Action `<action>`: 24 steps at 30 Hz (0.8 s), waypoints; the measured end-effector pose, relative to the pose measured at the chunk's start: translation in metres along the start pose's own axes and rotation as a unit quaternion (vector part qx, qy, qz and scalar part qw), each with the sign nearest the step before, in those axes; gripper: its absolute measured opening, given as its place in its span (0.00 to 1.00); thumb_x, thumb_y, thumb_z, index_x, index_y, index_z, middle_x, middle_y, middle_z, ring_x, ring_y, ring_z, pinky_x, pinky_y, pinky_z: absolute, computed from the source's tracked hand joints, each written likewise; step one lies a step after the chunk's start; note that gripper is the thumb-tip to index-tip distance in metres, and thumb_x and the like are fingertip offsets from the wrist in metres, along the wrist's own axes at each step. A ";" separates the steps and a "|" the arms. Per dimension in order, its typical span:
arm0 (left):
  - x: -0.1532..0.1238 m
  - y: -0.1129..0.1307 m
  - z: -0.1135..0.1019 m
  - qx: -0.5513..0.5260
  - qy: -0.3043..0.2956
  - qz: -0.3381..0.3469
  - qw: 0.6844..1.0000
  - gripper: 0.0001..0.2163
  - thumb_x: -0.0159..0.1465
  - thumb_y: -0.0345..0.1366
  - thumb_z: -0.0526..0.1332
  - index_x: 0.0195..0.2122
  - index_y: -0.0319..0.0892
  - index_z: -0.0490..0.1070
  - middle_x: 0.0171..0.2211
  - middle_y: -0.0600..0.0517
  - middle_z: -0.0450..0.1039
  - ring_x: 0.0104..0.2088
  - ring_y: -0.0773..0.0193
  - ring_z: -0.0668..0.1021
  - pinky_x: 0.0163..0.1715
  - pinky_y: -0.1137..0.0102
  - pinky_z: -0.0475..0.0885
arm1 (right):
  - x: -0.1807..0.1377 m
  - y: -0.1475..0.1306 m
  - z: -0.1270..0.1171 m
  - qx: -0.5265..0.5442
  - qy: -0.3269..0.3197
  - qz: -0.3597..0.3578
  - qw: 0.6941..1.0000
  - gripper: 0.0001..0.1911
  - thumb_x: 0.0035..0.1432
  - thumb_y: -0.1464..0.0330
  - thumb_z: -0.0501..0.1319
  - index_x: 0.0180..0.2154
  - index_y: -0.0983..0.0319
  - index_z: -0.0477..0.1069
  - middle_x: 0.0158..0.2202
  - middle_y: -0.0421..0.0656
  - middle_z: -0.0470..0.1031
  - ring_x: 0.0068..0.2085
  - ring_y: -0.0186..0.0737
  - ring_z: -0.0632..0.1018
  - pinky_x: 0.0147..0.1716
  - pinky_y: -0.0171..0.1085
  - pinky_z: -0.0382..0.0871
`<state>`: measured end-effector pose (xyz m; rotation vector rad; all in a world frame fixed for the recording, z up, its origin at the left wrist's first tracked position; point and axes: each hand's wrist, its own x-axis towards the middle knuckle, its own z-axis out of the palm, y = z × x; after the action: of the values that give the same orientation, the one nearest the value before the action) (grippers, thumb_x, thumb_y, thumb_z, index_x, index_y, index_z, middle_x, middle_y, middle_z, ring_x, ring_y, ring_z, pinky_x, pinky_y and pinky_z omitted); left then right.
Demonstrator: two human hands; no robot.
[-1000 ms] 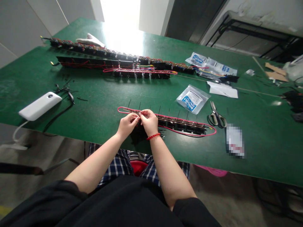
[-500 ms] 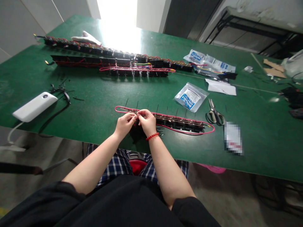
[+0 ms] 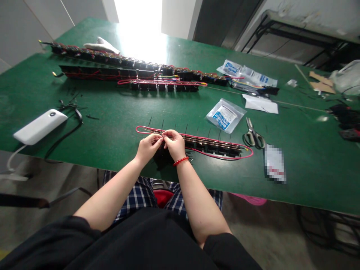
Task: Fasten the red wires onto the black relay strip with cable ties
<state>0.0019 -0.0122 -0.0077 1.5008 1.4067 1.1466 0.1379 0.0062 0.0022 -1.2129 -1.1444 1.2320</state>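
a long strip of black connectors [image 3: 213, 147] lies on the green table [image 3: 112, 116], straight in front of the person, and a pink wire [image 3: 227, 158] goes around it in a long loop. short black wire ends stand up along its far side. the left hand [image 3: 149, 148] and the right hand [image 3: 174, 144] are both at the left part of the strip, close together. the fingers [image 3: 165, 134] of both hands are bent and pinch at the strip, but the exact small piece between them is too hidden to tell. a red bead bracelet [image 3: 180, 161] is on the right wrist.

beyond the strip are three more connector rows [image 3: 112, 60], also with red wires. to the right lie a plastic bag with blue label [image 3: 225, 115], and scissors [image 3: 254, 135] with their blades closed, near a blurred card [image 3: 275, 163]. on the left side, a white power bank [image 3: 39, 126] lies with a black cable [image 3: 63, 137] just beside it.
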 end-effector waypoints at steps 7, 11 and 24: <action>-0.001 0.000 0.000 -0.003 -0.003 0.005 1.000 0.10 0.63 0.43 0.62 0.38 0.43 0.76 0.36 0.50 0.81 0.35 0.61 0.83 0.37 0.69 0.77 | -0.001 -0.002 0.000 -0.002 -0.007 0.004 1.000 0.08 0.53 0.62 0.64 0.32 0.59 0.71 0.29 0.35 0.76 0.19 0.26 0.72 0.18 0.28 0.66; -0.001 0.003 -0.001 0.012 -0.009 0.008 1.000 0.11 0.64 0.44 0.61 0.38 0.43 0.76 0.34 0.51 0.81 0.33 0.62 0.82 0.35 0.70 0.76 | -0.001 -0.003 0.000 -0.009 -0.008 0.010 1.000 0.08 0.52 0.62 0.64 0.32 0.59 0.72 0.28 0.35 0.75 0.19 0.26 0.72 0.17 0.27 0.66; 0.000 0.003 0.000 0.032 -0.005 0.017 0.999 0.08 0.63 0.42 0.61 0.35 0.43 0.74 0.30 0.54 0.78 0.30 0.65 0.80 0.32 0.72 0.74 | -0.002 -0.005 0.000 -0.002 -0.008 0.018 1.000 0.07 0.53 0.63 0.64 0.33 0.60 0.71 0.29 0.35 0.75 0.19 0.26 0.73 0.18 0.27 0.67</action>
<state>0.0025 -0.0129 -0.0052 1.5780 1.4276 1.1217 0.1382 0.0043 0.0074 -1.2334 -1.1417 1.2703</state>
